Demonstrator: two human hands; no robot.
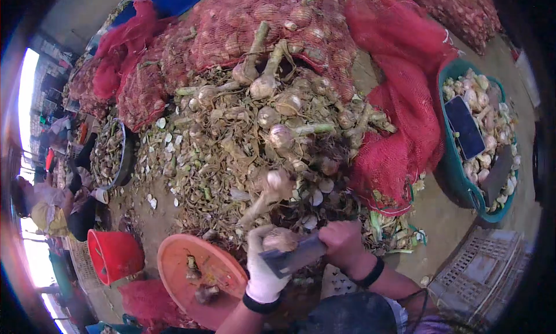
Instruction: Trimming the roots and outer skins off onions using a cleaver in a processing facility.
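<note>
My left hand (266,273), in a white glove, holds a garlic bulb (281,239) just above the waste heap at the bottom centre. Bare, my right hand (343,242) grips the end of a wide dark metal blade (295,253), which lies across the front of my left palm, close to the bulb. Whole garlic bulbs with dry stalks (264,86) rest on a pile of dry leaves and trimmings (230,147) before me. An orange plastic basin (173,251), tilted, stands beside my left hand with a few bulbs or stubs inside.
Red mesh sacks of garlic (269,17) stand behind the pile; a loose red mesh sack (399,95) lies right. A green tub (447,160) holds garlic bulbs and a phone (464,127). A red bucket (117,256) and another person (56,203) are left, a plastic crate (478,269) lower right.
</note>
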